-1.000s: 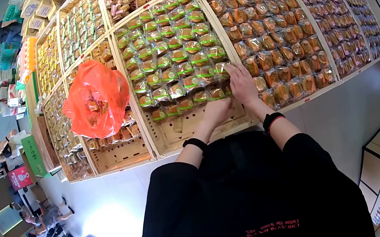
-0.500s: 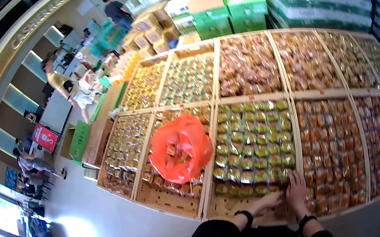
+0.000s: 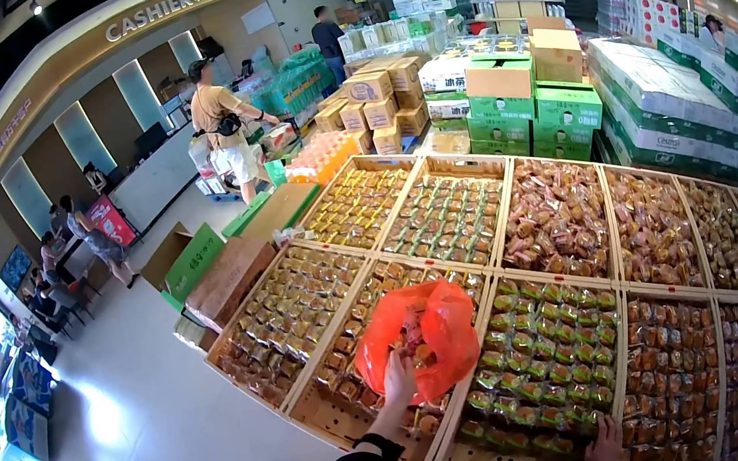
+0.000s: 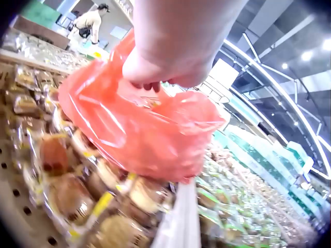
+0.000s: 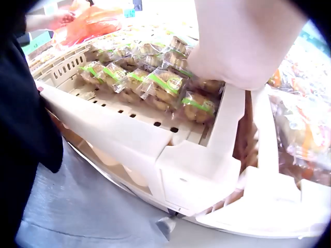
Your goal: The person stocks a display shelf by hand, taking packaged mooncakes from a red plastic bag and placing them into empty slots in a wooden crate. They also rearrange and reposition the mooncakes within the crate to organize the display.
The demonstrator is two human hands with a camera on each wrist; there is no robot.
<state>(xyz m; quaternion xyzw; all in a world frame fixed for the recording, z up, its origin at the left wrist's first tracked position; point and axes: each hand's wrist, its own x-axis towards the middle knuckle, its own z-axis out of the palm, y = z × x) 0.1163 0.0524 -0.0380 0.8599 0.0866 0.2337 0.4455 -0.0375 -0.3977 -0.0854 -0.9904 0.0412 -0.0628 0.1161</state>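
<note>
Red plastic bag (image 3: 445, 340) sits open-mouthed over wrapped cakes (image 3: 341, 366), with my left hand (image 3: 399, 379) curled at its opening; whether it pinches anything, I cannot tell. Rightward lie green-banded packets (image 3: 543, 348), then my right hand (image 3: 605, 451), fingers extended, resting near the divider (image 3: 619, 354).

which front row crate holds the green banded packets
The crate with the right hand at its right wall, just right of the red bag; neighbours' bands are orange and yellow.
</note>
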